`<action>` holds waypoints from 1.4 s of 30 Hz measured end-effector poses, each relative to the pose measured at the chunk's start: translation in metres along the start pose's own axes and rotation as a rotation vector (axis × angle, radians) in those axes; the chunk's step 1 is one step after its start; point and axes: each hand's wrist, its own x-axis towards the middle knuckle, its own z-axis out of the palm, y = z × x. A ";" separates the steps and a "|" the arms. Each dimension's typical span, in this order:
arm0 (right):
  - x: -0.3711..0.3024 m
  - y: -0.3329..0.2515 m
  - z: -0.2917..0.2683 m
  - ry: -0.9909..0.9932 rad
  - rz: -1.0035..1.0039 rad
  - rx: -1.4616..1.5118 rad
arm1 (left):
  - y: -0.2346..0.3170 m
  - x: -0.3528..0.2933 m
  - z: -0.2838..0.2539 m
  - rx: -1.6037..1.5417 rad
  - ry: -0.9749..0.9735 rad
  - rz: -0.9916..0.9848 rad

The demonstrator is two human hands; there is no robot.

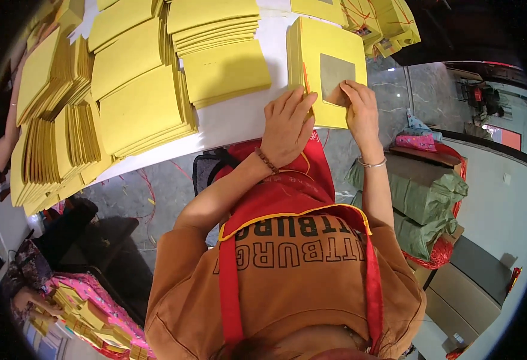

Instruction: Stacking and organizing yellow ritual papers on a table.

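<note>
A thick stack of yellow paper point(335, 42) lies on the white table in front of me. A silver-grey square point(335, 69) shows on its top sheet, and a bit of orange-red runs along its left side. My left hand point(286, 126) rests at the stack's near left edge, fingers stretched out and slightly apart, fingertips on the paper. Across from it, my right hand point(362, 111) curls over the right edge. Its fingertips touch the lower right corner of the grey square; its thumb is mostly hidden.
Many piles of yellow paper point(140, 111) cover the left of the white table point(218, 123). Tied yellow bundles point(389, 27) lie at the far right. Green wrapped bales point(422, 186) stand on the right. At the left edge, another person's arm point(5, 141) reaches near the piles.
</note>
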 end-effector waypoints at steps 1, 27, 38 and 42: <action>0.000 -0.002 0.000 0.000 -0.001 0.004 | 0.002 0.001 -0.001 0.013 -0.007 -0.009; 0.025 -0.018 0.003 -0.105 0.734 1.050 | 0.018 0.004 0.013 0.243 -0.049 0.214; 0.032 -0.022 0.010 -0.119 0.842 1.212 | 0.014 0.002 0.019 -0.201 0.041 -0.038; 0.029 -0.018 0.015 -0.104 0.826 1.217 | 0.002 0.009 0.021 -0.487 0.071 -0.265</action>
